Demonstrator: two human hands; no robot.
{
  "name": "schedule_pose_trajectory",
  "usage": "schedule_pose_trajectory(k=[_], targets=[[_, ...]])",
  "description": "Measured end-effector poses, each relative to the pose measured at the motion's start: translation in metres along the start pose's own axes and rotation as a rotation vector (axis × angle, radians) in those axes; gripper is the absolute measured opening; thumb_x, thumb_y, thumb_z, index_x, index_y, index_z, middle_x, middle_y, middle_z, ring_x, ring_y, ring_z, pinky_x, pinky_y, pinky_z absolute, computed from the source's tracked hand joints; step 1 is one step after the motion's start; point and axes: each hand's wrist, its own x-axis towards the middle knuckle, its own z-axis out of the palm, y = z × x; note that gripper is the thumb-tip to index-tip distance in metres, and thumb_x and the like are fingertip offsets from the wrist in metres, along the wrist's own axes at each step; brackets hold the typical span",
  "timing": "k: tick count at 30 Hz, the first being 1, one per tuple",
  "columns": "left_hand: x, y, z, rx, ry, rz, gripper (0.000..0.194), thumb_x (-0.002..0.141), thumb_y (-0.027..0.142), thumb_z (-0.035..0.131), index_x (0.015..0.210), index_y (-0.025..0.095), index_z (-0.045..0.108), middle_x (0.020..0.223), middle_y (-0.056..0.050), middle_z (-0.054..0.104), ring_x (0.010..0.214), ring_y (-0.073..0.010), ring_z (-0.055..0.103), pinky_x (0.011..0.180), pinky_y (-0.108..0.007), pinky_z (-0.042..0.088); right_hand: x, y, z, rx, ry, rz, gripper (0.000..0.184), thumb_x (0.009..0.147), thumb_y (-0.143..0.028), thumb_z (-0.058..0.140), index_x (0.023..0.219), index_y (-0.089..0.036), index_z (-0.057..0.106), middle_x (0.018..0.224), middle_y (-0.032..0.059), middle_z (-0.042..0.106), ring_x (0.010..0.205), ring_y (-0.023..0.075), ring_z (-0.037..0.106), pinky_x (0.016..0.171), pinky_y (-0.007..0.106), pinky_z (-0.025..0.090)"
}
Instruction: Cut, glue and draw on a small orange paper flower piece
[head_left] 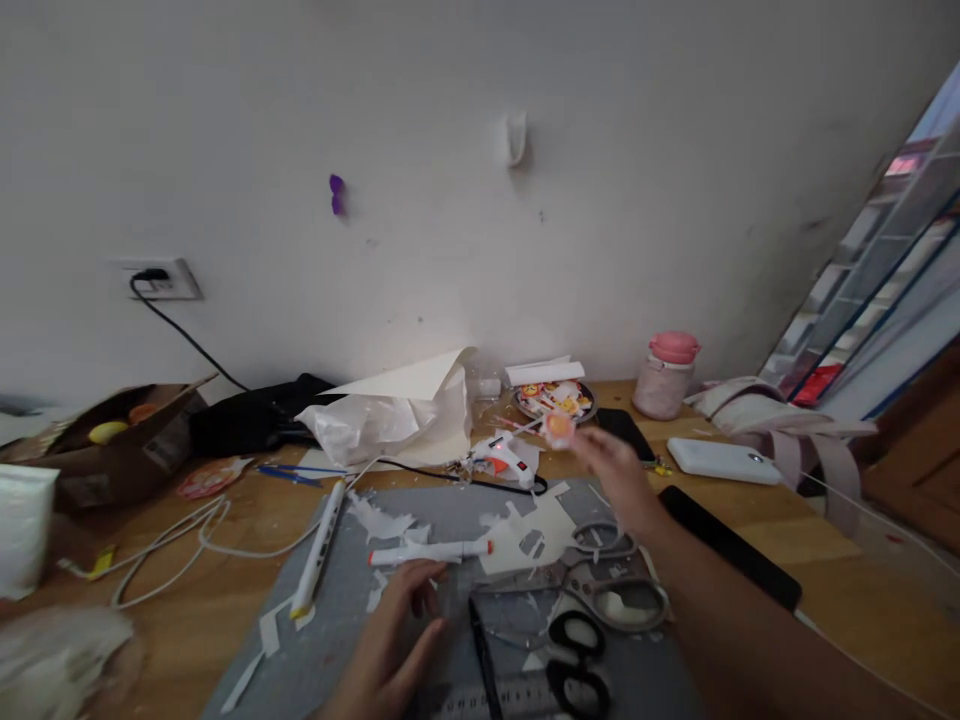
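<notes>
Stretched forward over the table, my right hand [609,462] pinches a small orange and pink paper cutout [559,428], slightly blurred. The cutout is in front of a round dish [589,407] filled with similar colourful cutouts. My left hand [401,630] hovers or rests low over the grey cutting mat [367,590], fingers loosely curved, thumb apart, nothing in it. Just beyond its fingertips lies a white marker with orange ends [431,552]. Torn paper scraps and a cream sheet with cut holes [529,540] lie between the hands. Below my right forearm are grey-handled scissors [626,600].
Black-handled scissors [577,665], a black pen [484,655] and a ruler [450,703] lie near the front. A white glue gun [510,460], a white corded pen-like tool [319,555], a pink-lidded bottle [664,380], phones and a cardboard box [112,450] stand around the mat.
</notes>
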Motion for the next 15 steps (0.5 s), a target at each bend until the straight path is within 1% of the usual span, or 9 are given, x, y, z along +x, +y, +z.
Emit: schedule_pose_trajectory(k=[1, 3, 5, 6, 9, 11, 13, 15], targets=[[0.001, 0.002, 0.0, -0.005, 0.005, -0.017, 0.03, 0.09, 0.036, 0.045, 0.117, 0.028, 0.053, 0.093, -0.006, 0.06, 0.074, -0.0209, 0.058, 0.071, -0.035, 0.053, 0.022, 0.0, -0.008, -0.036, 0.062, 0.008, 0.033, 0.086, -0.045, 0.053, 0.092, -0.014, 0.064, 0.089, 0.0032, 0.064, 0.08, 0.0167, 0.059, 0.071, 0.029, 0.048], [0.002, 0.008, 0.001, -0.021, 0.028, -0.05, 0.029, 0.09, 0.039, 0.044, 0.114, 0.028, 0.054, 0.091, -0.006, 0.061, 0.073, -0.0208, 0.057, 0.072, -0.035, 0.052, 0.063, 0.004, -0.019, -0.118, 0.139, 0.052, 0.028, 0.09, -0.037, 0.054, 0.105, -0.014, 0.06, 0.104, 0.0057, 0.062, 0.089, 0.0191, 0.061, 0.076, 0.036, 0.051], [0.003, 0.013, 0.0, -0.041, 0.05, -0.073, 0.028, 0.09, 0.04, 0.043, 0.114, 0.028, 0.054, 0.092, -0.006, 0.061, 0.074, -0.0205, 0.057, 0.074, -0.035, 0.052, 0.092, 0.014, -0.024, -0.201, 0.16, 0.103, 0.031, 0.089, -0.033, 0.056, 0.115, -0.015, 0.057, 0.116, 0.0075, 0.058, 0.096, 0.0213, 0.06, 0.079, 0.039, 0.052], [0.003, 0.014, 0.0, -0.048, 0.052, -0.078, 0.028, 0.091, 0.039, 0.042, 0.114, 0.028, 0.054, 0.092, -0.006, 0.061, 0.074, -0.0204, 0.058, 0.074, -0.035, 0.052, 0.102, 0.019, -0.025, -0.24, 0.157, 0.124, 0.032, 0.088, -0.032, 0.058, 0.115, -0.015, 0.057, 0.119, 0.0069, 0.057, 0.098, 0.023, 0.059, 0.079, 0.039, 0.052], [0.003, 0.014, -0.001, -0.056, 0.013, -0.049, 0.026, 0.091, 0.035, 0.042, 0.115, 0.029, 0.052, 0.09, -0.005, 0.062, 0.074, -0.0197, 0.059, 0.072, -0.032, 0.052, 0.118, 0.032, -0.026, -0.341, 0.13, 0.155, 0.031, 0.089, -0.032, 0.057, 0.116, -0.016, 0.057, 0.12, 0.0073, 0.057, 0.099, 0.0227, 0.059, 0.081, 0.04, 0.052], [0.003, 0.012, -0.002, -0.064, -0.014, -0.016, 0.026, 0.091, 0.033, 0.043, 0.116, 0.032, 0.051, 0.09, -0.003, 0.063, 0.074, -0.0193, 0.059, 0.071, -0.031, 0.052, 0.123, 0.034, -0.03, -0.391, 0.124, 0.16, 0.031, 0.09, -0.032, 0.056, 0.116, -0.016, 0.056, 0.119, 0.0077, 0.057, 0.099, 0.0221, 0.059, 0.081, 0.04, 0.052], [0.004, 0.01, -0.002, -0.076, -0.015, -0.012, 0.026, 0.091, 0.032, 0.043, 0.116, 0.033, 0.05, 0.092, -0.003, 0.063, 0.075, -0.0198, 0.06, 0.07, -0.031, 0.052, 0.13, 0.03, -0.039, -0.429, 0.137, 0.162, 0.031, 0.089, -0.032, 0.056, 0.116, -0.016, 0.057, 0.119, 0.0074, 0.057, 0.099, 0.0222, 0.059, 0.08, 0.04, 0.052], [0.005, 0.009, -0.002, -0.085, -0.028, -0.024, 0.027, 0.09, 0.033, 0.043, 0.117, 0.033, 0.05, 0.095, -0.004, 0.063, 0.076, -0.0206, 0.06, 0.069, -0.032, 0.053, 0.139, 0.021, -0.052, -0.457, 0.173, 0.16, 0.031, 0.089, -0.032, 0.057, 0.116, -0.016, 0.057, 0.119, 0.0074, 0.057, 0.098, 0.0224, 0.059, 0.08, 0.04, 0.052]])
